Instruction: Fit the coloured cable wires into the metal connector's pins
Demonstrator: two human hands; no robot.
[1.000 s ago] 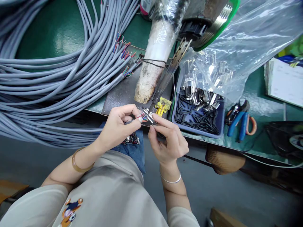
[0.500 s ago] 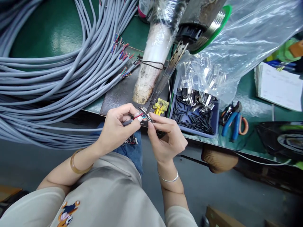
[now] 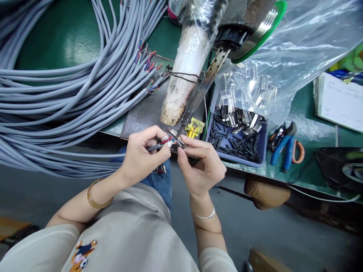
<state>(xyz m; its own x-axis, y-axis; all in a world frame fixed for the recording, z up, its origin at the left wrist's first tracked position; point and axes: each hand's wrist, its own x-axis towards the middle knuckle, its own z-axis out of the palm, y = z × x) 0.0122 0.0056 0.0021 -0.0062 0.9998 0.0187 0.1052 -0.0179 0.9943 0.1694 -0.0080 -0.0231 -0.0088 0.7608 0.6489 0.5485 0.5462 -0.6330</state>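
Observation:
My left hand [image 3: 144,153] pinches the end of a grey cable [image 3: 154,147], whose thin coloured wires fan out toward a small metal connector [image 3: 175,136]. On the other side, my right hand [image 3: 200,162] has its thumb and forefinger closed on the connector's right end. The wires meet the connector at the front edge of a dark metal plate [image 3: 141,116]. Just above it, the thin tip of a soldering iron [image 3: 200,94] slants down close to the connector. A yellow clip-like piece [image 3: 193,128] lies right of the tip.
Many grey cables [image 3: 70,105] cover the left side. At the right are a blue tray [image 3: 235,159] with black tubes and connectors, blue-handled cutters [image 3: 285,149], a plastic bag [image 3: 306,45] and a paper pad [image 3: 340,102]. A white wrapped roll [image 3: 184,68] and green-rimmed solder spool [image 3: 279,22] hang above.
The view has shifted slightly, so the items on the right appear farther right. Both hands keep their holds, with the coloured wires a little nearer the connector.

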